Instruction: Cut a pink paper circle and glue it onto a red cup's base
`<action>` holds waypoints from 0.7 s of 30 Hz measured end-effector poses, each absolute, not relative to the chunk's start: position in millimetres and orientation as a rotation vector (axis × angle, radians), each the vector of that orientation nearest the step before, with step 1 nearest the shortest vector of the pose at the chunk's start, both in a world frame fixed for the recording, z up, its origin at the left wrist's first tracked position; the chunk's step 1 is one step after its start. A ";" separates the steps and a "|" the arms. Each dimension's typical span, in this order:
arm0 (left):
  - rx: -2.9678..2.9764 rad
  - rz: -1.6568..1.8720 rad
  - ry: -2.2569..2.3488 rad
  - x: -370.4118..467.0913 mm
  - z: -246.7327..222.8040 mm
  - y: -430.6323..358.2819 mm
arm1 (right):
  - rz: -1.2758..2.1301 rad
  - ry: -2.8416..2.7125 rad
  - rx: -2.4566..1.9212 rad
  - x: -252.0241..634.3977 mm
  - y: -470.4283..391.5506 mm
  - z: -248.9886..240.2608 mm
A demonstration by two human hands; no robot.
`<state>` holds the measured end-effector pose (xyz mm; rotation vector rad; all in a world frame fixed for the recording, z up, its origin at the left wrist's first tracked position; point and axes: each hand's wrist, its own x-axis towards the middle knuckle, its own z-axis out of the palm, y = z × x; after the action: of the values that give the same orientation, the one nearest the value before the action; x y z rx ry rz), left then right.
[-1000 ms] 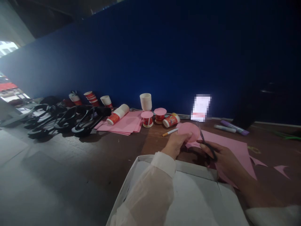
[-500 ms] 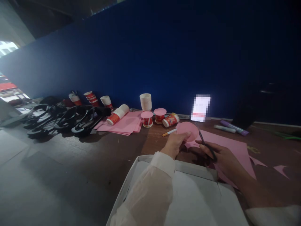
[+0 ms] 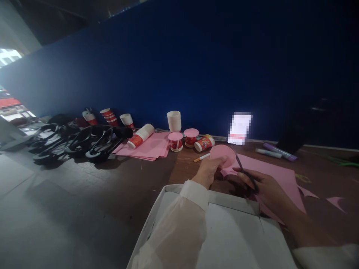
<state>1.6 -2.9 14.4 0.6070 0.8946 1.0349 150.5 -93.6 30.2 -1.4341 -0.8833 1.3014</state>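
Note:
My left hand (image 3: 209,170) pinches a round-edged piece of pink paper (image 3: 222,155), thumb on top. Dark-handled scissors (image 3: 246,175) are in my right hand (image 3: 260,185), their blades at the right edge of the pink round; how far the blades are parted I cannot tell. A ragged pink strip hangs below the round by my left fingers. Beneath my right hand lies a larger pink sheet (image 3: 276,175) on the brown table. Two red paper cups (image 3: 176,144) with pink discs on top stand beyond my left hand, and a printed cup (image 3: 204,143) lies on its side nearby.
A white box (image 3: 238,231) sits under my forearms. Black strapped devices (image 3: 95,144) and a stack of pink sheets (image 3: 146,149) are to the left. White stacked cups (image 3: 174,121), a lit phone (image 3: 239,129) and markers (image 3: 276,152) stand or lie along the blue partition (image 3: 168,67).
The pink round has shifted very slightly to the left in my left hand. Both hands keep nearly the same place, and the things on the table look unmoved.

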 end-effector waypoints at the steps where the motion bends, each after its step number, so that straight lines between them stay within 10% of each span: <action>1: 0.624 1.032 0.883 1.5 14.0 -2.6 | 1.299 -0.878 -1.445 149.2 -94.2 32.1; 21: 0.648 1.049 0.911 0.0 18.1 -3.6 | 1.315 -0.912 -1.451 151.6 -92.5 24.0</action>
<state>0.0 -3.6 18.1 0.6477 0.9105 1.0487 151.6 -92.5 24.0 -1.4507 -0.9123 1.3149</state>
